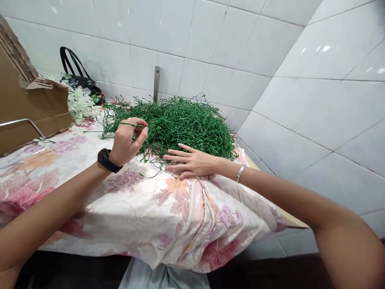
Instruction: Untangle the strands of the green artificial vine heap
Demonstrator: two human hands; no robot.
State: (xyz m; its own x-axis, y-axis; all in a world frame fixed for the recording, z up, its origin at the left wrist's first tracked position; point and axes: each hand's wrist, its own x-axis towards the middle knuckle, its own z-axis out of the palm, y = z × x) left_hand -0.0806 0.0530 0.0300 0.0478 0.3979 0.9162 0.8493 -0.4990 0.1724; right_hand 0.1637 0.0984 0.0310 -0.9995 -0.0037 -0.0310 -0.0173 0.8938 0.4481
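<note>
A big tangled heap of thin green artificial stems (192, 124) lies on the table against the tiled wall. My left hand (128, 139), with a black band on its wrist, is raised at the heap's left front. Its fingers are pinched on a green artificial stem (126, 124), which runs across the back of the hand. My right hand (197, 162) lies at the front edge of the heap with fingers spread over the cloth and a few loose stems. Nothing shows in its grasp, though its palm is hidden.
A floral tablecloth (126, 208) covers the table, bunched at the right front. On the left stand a cardboard box (36, 108) and a bent metal wire (22, 121). White artificial flowers (80, 104) and a black floral bag (81, 82) sit behind. A metal strip (157, 82) is against the wall.
</note>
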